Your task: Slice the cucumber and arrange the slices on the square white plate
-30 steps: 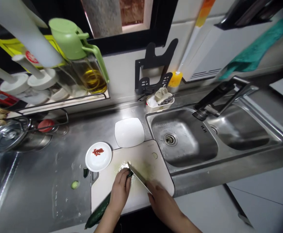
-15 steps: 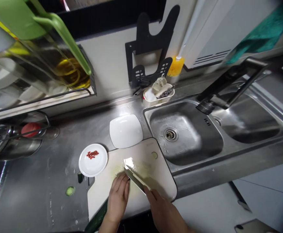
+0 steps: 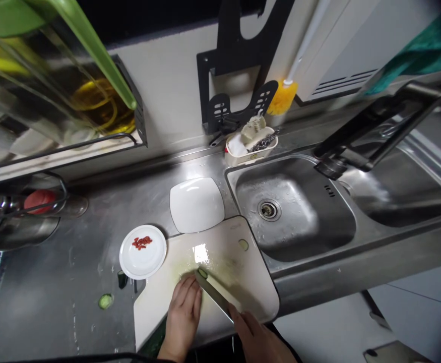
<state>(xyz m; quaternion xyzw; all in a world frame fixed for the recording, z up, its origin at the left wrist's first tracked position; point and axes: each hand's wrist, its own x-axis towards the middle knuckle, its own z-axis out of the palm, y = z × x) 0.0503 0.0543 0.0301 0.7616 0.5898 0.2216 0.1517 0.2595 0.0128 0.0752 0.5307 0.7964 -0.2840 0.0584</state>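
A dark green cucumber (image 3: 155,343) lies at the lower left of the white cutting board (image 3: 148,302), running under my left hand (image 3: 184,312), whose fingers are wrapped over its end. My right hand (image 3: 248,330) grips the handle of a knife (image 3: 214,295), its blade tip beside my left fingertips. A small cucumber slice (image 3: 202,273) is at the blade near the tip. Another thin slice (image 3: 243,245) lies at the board's upper right.
Behind the board stands a white square plate (image 3: 196,204). A round plate (image 3: 142,267) holding red pieces overlaps its left side. Cucumber ends (image 3: 106,301) lie on the steel counter; a sink (image 3: 299,201) and faucet (image 3: 364,131) are at right.
The view has shifted slightly. A green slice now shows beside the blade near its tip, where none was plain before. Both hands keep nearly the same pose.
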